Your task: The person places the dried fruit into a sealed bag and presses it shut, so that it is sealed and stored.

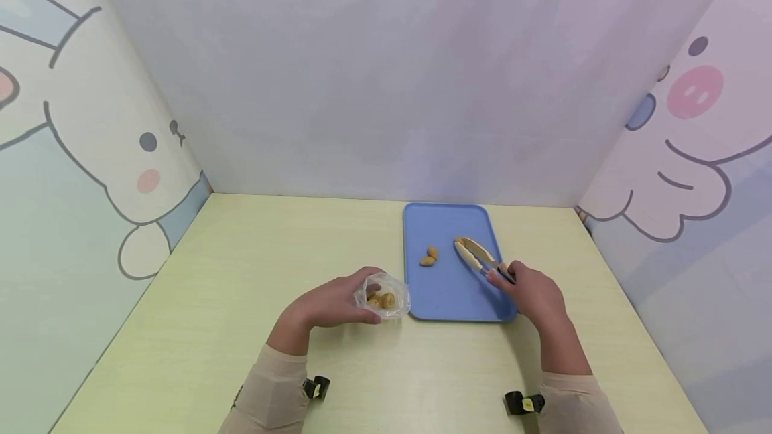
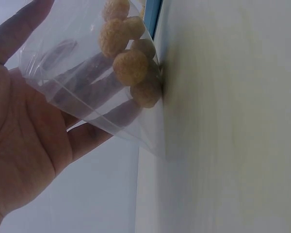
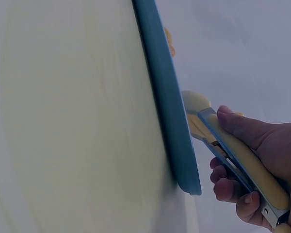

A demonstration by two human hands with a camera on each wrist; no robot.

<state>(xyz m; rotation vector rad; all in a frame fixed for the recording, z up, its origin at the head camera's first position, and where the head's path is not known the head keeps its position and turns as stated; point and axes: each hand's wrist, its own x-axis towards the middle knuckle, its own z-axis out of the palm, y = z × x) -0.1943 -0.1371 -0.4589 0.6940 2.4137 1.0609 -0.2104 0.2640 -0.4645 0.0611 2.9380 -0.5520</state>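
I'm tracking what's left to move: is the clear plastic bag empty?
No, it isn't empty: several rounded brown pieces show through the clear plastic bag in the left hand.

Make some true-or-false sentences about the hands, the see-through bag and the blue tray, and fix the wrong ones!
The left hand holds a clear plastic bag. True.
The right hand holds cream-and-metal tongs. True.
The bag is empty. False: small round brown pieces are inside.
A flat blue rectangular tray lies on the pale yellow table. True.
The tongs lie on the table, away from the tray. False: they reach over the tray.
The bag sits in the middle of the tray. False: it is by the tray's left edge.
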